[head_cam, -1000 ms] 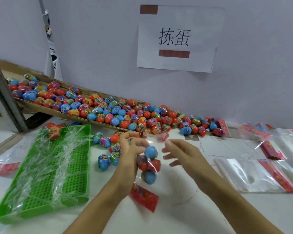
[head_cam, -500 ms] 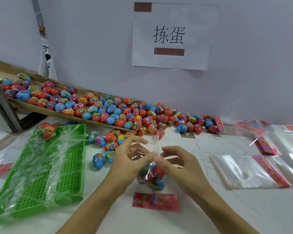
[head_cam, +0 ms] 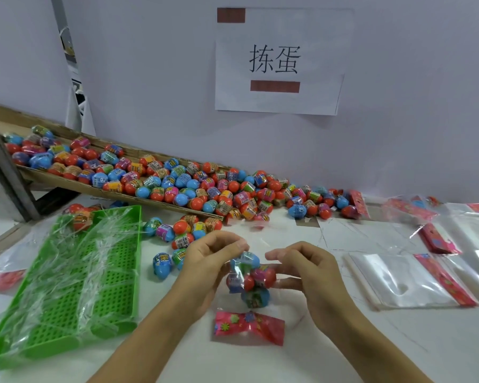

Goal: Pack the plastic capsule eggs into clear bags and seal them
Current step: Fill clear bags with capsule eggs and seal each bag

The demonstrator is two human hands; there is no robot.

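Observation:
A clear bag [head_cam: 250, 283] holding several red and blue capsule eggs hangs between my hands just above the white table. Its red patterned header flap [head_cam: 249, 327] lies on the table below. My left hand [head_cam: 205, 266] pinches the bag's top edge with thumb and fingers. My right hand [head_cam: 307, 275] has its fingers curled against the bag's right side, touching the eggs. A big heap of loose eggs [head_cam: 177, 183] fills a sloping cardboard chute at the back and spills onto the table.
A green perforated tray [head_cam: 75, 294] covered in crinkled clear film lies at the left. Empty clear bags with red headers [head_cam: 407, 280] lie flat at the right. A few loose eggs [head_cam: 174, 236] sit just beyond my left hand. A paper sign [head_cam: 277, 62] hangs on the wall.
The filled bag dropped from upright in the air to the table, its red flap now lying flat. My fingertips met at the bag's top, then parted slightly.

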